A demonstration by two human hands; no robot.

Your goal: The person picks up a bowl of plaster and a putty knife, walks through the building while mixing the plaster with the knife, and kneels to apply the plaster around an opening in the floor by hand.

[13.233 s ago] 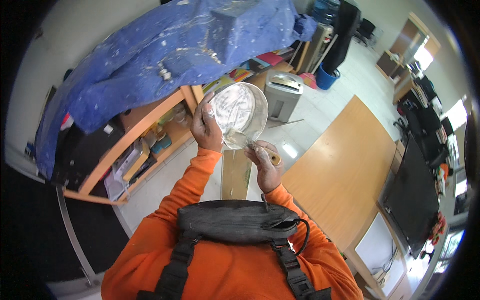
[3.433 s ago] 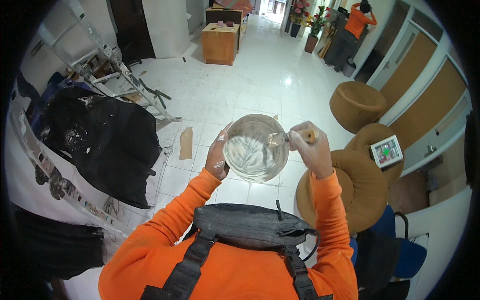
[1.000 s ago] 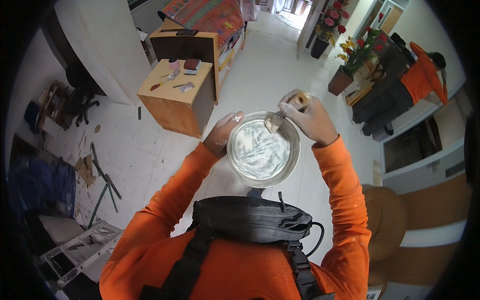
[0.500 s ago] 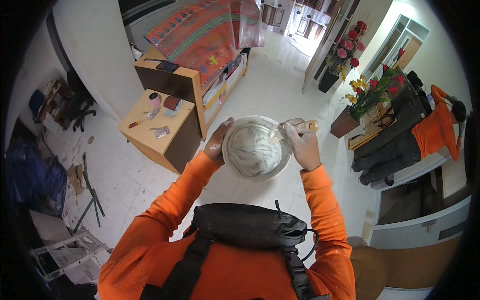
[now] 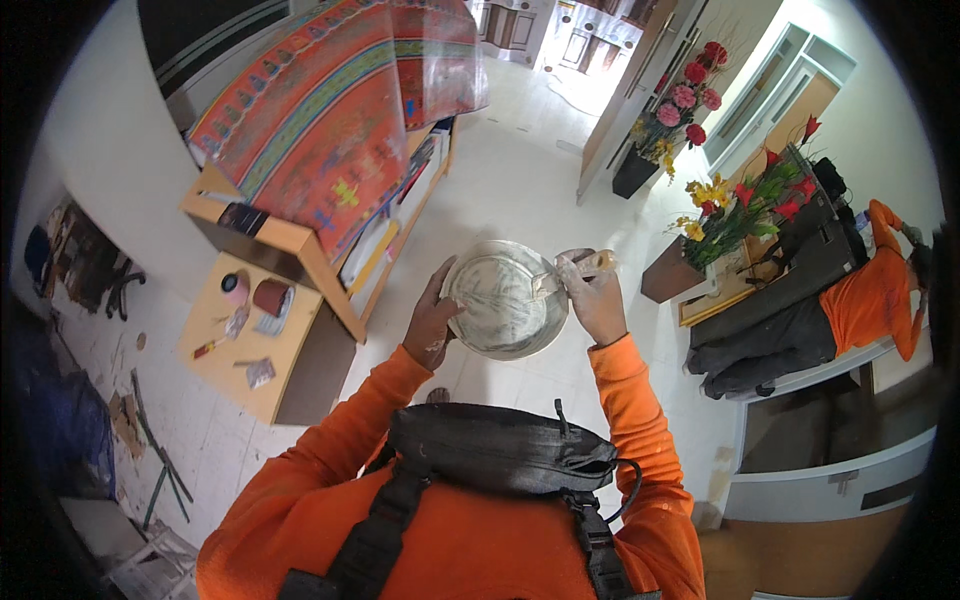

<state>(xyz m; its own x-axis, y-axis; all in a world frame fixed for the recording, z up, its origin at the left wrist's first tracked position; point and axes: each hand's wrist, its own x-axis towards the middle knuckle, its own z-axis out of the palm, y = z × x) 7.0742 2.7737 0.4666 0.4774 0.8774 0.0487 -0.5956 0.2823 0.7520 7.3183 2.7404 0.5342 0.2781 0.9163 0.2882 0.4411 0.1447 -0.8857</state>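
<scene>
In front of my chest I carry a round bowl (image 5: 503, 318), its pale inside smeared with white and grey residue. My left hand (image 5: 432, 318) is closed on its left rim, the thumb lapping over the edge. At the right rim, my right hand (image 5: 594, 297) is closed around a scraper (image 5: 600, 262) with a yellowish handle. The scraper's whitish blade reaches over the rim into the bowl. White dust marks both hands.
A wooden desk (image 5: 245, 375) with small items stands left, beside a shelf (image 5: 340, 300) draped in orange patterned cloth (image 5: 330, 130). Flower pots (image 5: 680, 268) stand right, near a person in orange (image 5: 870, 300). Metal pieces (image 5: 160, 450) and debris lie on the left floor.
The desk and shelf now appear further left and larger; my view has moved forward and turned. My left hand sits lower on the bowl's rim. The scraper remains in my right hand.
</scene>
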